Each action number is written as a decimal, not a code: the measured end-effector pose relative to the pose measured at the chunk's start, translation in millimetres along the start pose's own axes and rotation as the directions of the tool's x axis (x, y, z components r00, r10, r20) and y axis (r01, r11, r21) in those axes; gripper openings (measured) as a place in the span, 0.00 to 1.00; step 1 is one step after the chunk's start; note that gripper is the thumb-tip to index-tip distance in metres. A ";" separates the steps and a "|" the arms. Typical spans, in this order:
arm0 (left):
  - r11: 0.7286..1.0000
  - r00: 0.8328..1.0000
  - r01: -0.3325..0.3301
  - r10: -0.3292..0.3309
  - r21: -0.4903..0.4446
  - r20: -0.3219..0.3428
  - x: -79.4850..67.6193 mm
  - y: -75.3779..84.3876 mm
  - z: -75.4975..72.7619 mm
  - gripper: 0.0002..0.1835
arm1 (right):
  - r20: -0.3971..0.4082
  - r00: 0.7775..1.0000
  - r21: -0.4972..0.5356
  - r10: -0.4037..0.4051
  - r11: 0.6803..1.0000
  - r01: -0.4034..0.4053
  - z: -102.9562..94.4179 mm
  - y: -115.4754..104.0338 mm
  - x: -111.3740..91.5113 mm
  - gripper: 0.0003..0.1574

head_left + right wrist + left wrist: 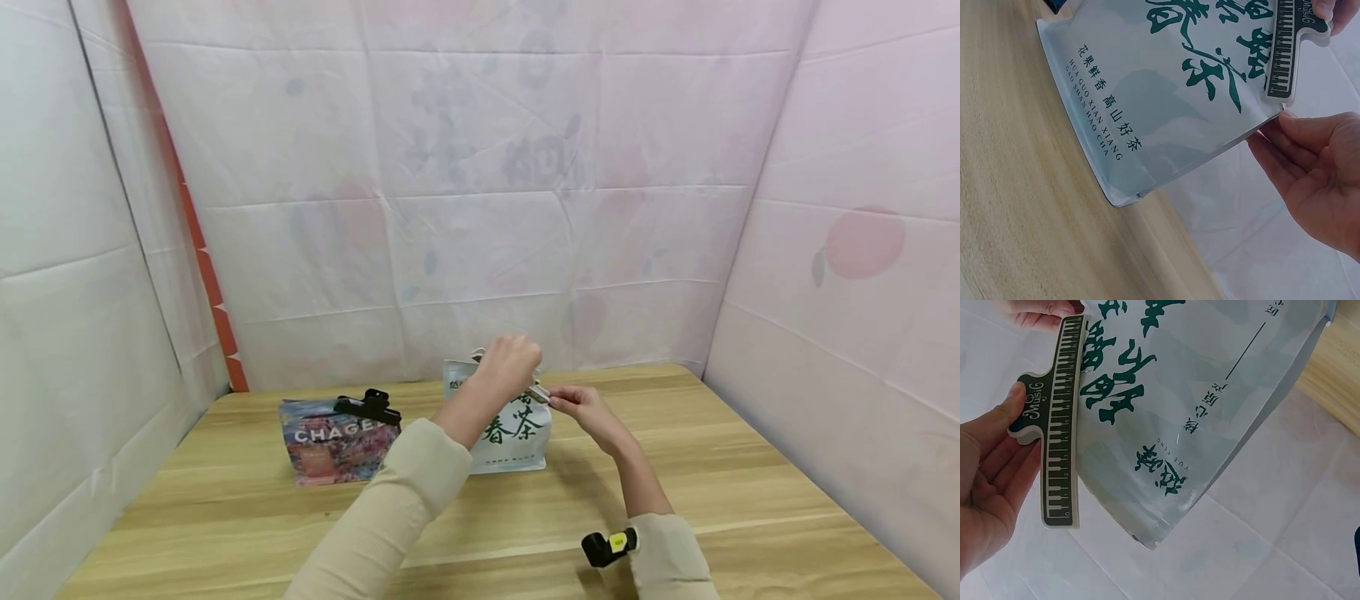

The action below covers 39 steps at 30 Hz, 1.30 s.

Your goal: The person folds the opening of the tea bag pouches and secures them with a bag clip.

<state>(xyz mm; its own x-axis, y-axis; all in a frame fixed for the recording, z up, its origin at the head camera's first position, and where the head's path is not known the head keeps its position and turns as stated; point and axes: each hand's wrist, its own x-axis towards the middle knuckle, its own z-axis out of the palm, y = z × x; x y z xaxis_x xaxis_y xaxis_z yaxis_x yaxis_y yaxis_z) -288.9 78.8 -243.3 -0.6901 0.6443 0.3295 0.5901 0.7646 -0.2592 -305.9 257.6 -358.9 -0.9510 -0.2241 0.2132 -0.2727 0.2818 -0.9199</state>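
A white tea bag (517, 450) with green Chinese characters stands upright on the table. My left hand (512, 367) reaches over its top and pinches a clip (1063, 431), black with a piano-key pattern and the word "Music". In the left wrist view the clip's long bar lies across the bag's top edge, thumb on one handle and fingers behind. From the right side, my right hand (1322, 169) pinches the bag's edge between thumb and fingers, just by the end of the clip. The head view has most of the clip hidden behind my left hand.
Left of the tea bag stands a colourful bag (337, 450) lettered "CHAGE", with a black clip (367, 407) on its top edge. Wood-grain table (750, 517) extends to the front. White printed sheets (487, 208) enclose the back and sides.
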 end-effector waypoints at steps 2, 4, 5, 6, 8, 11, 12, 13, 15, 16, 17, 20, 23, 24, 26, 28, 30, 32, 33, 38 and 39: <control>1.000 1.000 0.007 -0.007 -0.012 -0.008 -1.1 0.1 0.3 0.02 | 0.001 1.000 0.000 -0.002 1.000 0.002 -0.7 -0.2 0.0 0.19; 1.000 1.000 0.014 -0.015 -0.026 -0.022 -2.4 0.2 1.5 0.03 | 0.005 1.000 -0.003 -0.007 1.000 0.007 -1.3 -0.4 -0.1 0.19; 0.999 0.999 0.017 -0.018 -0.032 -0.028 -3.1 0.1 2.3 0.03 | 0.005 1.000 -0.004 -0.007 1.000 0.007 -1.5 -0.4 -0.2 0.19; 0.999 0.999 0.019 -0.020 -0.039 -0.034 -3.5 0.0 3.3 0.03 | 0.004 1.000 -0.005 -0.008 1.000 0.008 -1.6 -0.5 -0.3 0.19; 0.999 0.998 0.018 -0.021 -0.050 -0.053 -4.2 -0.6 6.2 0.04 | 0.003 1.000 -0.007 -0.008 1.000 0.008 -1.9 -0.4 -0.6 0.19; 0.999 0.996 0.012 -0.017 -0.051 -0.086 -5.3 -1.6 11.7 0.05 | -0.005 1.000 -0.006 -0.004 1.000 0.004 -1.8 -0.5 -1.0 0.18; 0.999 0.995 0.009 -0.014 -0.045 -0.102 -5.9 -1.9 13.7 0.05 | -0.007 1.000 -0.006 -0.002 1.000 0.002 -1.8 -0.7 -1.2 0.18; 0.999 0.993 0.008 -0.012 -0.038 -0.119 -6.8 -2.1 15.6 0.06 | -0.009 1.000 -0.005 0.000 1.000 0.000 -1.7 -1.1 -1.4 0.18; 1.000 0.989 0.004 -0.007 -0.019 -0.146 -8.5 -2.4 18.7 0.06 | -0.011 1.000 -0.004 0.006 1.000 -0.006 -1.4 -1.9 -1.7 0.19; 1.000 0.988 0.004 -0.005 -0.009 -0.156 -9.4 -2.5 20.0 0.07 | -0.012 1.000 -0.003 0.008 1.000 -0.008 -1.2 -2.2 -1.8 0.19; 1.000 0.987 0.003 -0.003 -0.001 -0.163 -10.3 -2.5 21.0 0.07 | -0.013 1.000 -0.003 0.010 1.000 -0.010 -1.0 -2.4 -2.0 0.19; 1.000 0.984 0.002 0.000 0.013 -0.178 -11.9 -2.3 23.3 0.08 | -0.013 1.000 -0.002 0.008 1.000 -0.008 -0.6 -2.7 -2.1 0.18; 1.000 0.982 0.003 0.003 0.030 -0.188 -13.2 -2.2 25.0 0.10 | -0.017 1.000 -0.002 0.003 1.000 -0.003 -0.4 -2.9 -2.0 0.18; 1.000 0.981 0.002 0.004 0.031 -0.195 -13.6 -2.4 25.7 0.10 | -0.018 1.000 -0.002 0.002 1.000 -0.002 -0.4 -3.0 -2.0 0.18; 0.999 0.976 -0.005 0.014 0.040 -0.219 -14.6 -2.7 27.3 0.11 | -0.021 1.000 -0.004 0.003 1.000 -0.003 -0.3 -3.3 -2.1 0.18; 0.999 0.968 -0.012 0.022 0.045 -0.250 -16.1 -3.7 29.4 0.12 | -0.019 1.000 -0.005 0.003 1.000 -0.003 0.4 -3.7 -1.5 0.18; 0.998 0.960 -0.020 0.036 0.059 -0.277 -17.6 -4.6 31.6 0.12 | -0.016 1.000 -0.005 0.001 1.000 -0.001 1.4 -4.1 -0.9 0.18; 0.996 0.954 -0.027 0.050 0.081 -0.294 -18.9 -5.5 33.7 0.12 | -0.013 1.000 -0.003 -0.002 1.000 0.002 2.3 -4.2 -0.4 0.18; 0.995 0.952 -0.031 0.057 0.090 -0.302 -19.5 -5.9 34.8 0.12 | -0.011 1.000 0.000 -0.004 1.000 0.004 2.9 -4.3 0.0 0.18; 0.989 0.940 -0.050 0.094 0.141 -0.327 -22.4 -8.2 38.4 0.13 | -0.007 1.000 -0.001 -0.007 1.000 0.007 4.6 -4.1 0.8 0.18; 0.987 0.939 -0.050 0.098 0.152 -0.329 -22.8 -8.8 38.6 0.14 | -0.009 1.000 -0.010 -0.011 1.000 0.011 4.5 -4.4 0.7 0.18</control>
<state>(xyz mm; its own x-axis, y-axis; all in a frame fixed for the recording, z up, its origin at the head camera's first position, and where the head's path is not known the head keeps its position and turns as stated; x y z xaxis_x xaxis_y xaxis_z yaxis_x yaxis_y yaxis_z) -294.5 57.9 -283.6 -0.4521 0.6751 0.5830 0.5535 0.7249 -0.4101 -304.8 252.0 -356.3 -0.9492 -0.2184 0.2266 -0.2846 0.2886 -0.9142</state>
